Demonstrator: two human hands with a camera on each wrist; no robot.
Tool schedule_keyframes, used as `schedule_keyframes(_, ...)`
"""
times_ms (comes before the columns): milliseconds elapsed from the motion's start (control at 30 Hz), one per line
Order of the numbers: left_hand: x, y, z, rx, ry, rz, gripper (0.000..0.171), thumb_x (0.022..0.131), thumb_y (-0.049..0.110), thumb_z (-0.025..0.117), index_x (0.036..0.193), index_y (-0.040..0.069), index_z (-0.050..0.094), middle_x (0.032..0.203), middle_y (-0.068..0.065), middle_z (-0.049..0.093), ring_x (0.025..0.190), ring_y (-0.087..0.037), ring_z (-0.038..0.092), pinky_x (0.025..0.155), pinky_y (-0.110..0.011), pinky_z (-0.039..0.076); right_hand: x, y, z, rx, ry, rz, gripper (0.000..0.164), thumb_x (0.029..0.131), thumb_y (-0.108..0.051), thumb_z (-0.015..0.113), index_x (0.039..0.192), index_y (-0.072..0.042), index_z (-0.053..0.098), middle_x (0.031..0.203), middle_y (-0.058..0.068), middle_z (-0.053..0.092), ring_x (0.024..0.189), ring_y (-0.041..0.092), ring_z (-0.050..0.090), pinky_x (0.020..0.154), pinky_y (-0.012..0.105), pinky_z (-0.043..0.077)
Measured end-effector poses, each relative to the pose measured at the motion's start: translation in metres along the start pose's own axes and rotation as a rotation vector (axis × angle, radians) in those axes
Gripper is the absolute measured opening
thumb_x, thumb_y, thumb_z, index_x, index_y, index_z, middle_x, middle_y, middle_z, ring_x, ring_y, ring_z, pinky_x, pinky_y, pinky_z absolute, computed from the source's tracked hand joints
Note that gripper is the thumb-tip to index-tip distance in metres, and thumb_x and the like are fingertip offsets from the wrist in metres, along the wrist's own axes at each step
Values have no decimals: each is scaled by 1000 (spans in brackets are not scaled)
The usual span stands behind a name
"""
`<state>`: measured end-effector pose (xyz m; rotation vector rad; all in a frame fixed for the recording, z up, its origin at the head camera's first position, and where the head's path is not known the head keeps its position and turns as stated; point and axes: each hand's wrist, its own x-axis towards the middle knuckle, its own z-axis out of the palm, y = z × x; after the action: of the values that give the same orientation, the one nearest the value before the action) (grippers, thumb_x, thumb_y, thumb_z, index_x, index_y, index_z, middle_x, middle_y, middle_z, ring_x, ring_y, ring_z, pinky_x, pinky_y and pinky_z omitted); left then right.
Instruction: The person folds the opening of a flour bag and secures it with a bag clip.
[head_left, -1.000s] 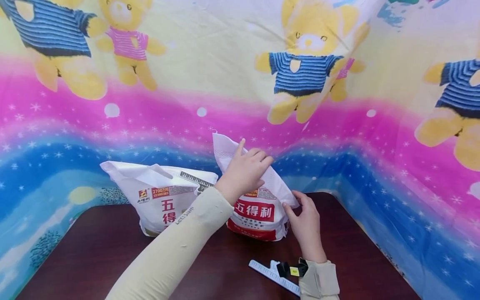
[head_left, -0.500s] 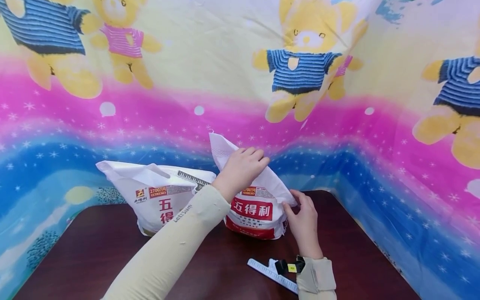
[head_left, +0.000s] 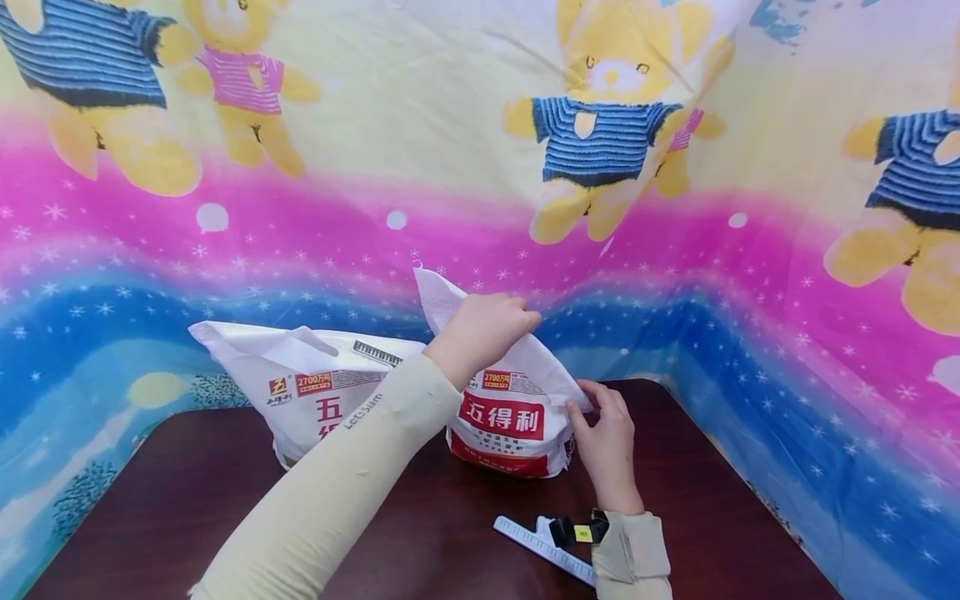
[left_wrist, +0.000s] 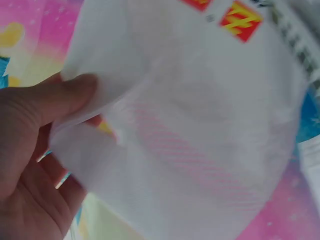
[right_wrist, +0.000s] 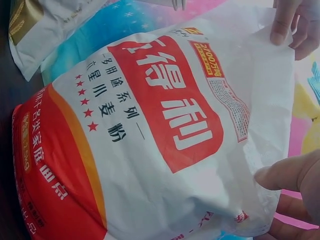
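Pinching red-label flour bag point(head_left: 504, 418) by top edge with left hand point(head_left: 483, 332), by side corner with right hand point(head_left: 609, 446); standing on dark table point(head_left: 427, 533) beside second bag point(head_left: 300, 360); could tip if pulled unevenly.

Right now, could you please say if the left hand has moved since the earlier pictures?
Yes, downward: the left hand no longer raises its index finger and peaks lower against a white dot on the backdrop.
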<state>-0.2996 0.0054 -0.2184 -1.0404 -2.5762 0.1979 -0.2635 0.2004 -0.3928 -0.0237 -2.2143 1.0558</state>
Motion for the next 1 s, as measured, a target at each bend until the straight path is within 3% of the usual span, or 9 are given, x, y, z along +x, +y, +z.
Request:
schedule_keyframes(167,5,2,-15,-21,-60,-64,36,83,25,86,116,26,73,110,3,73,102,-15,68,88,-36,57,1,1,-3,0,-14,0,36,93,-6,74,127,-3,65,121,18,60,109,34,60,89,54,56)
schedule_keyframes(333,7,2,-24,-37,-66,-103,23,84,30,84,105,25,74,99,4,73,92,-14,67,83,-34,57,2,2,-4,-2,-29,-5,35,93,-6,74,127,-4,65,121,18,60,109,33,61,88,54,57)
schedule_keyframes(667,8,-1,-32,-80,-67,-132,31,84,26,85,112,21,73,101,1,73,92,-15,67,85,-30,57,1,4,-7,-20,-41,-9,35,93,-7,74,126,-4,66,121,19,61,107,32,61,87,53,58)
schedule_keyframes(900,7,-2,-33,6,-43,-155,24,83,32,85,104,25,76,90,4,72,81,-14,66,76,-32,58,3,2,-9,-16,-54,-23,33,92,-6,74,124,-3,66,119,19,62,105,32,61,88,54,57)
schedule_keyframes(1000,7,-3,-35,-2,-31,-159,21,83,33,85,101,26,77,89,5,73,80,-14,66,76,-33,58,4,0,-9,-11,-64,-16,34,92,-6,74,125,-3,66,119,19,61,105,32,61,89,53,57)
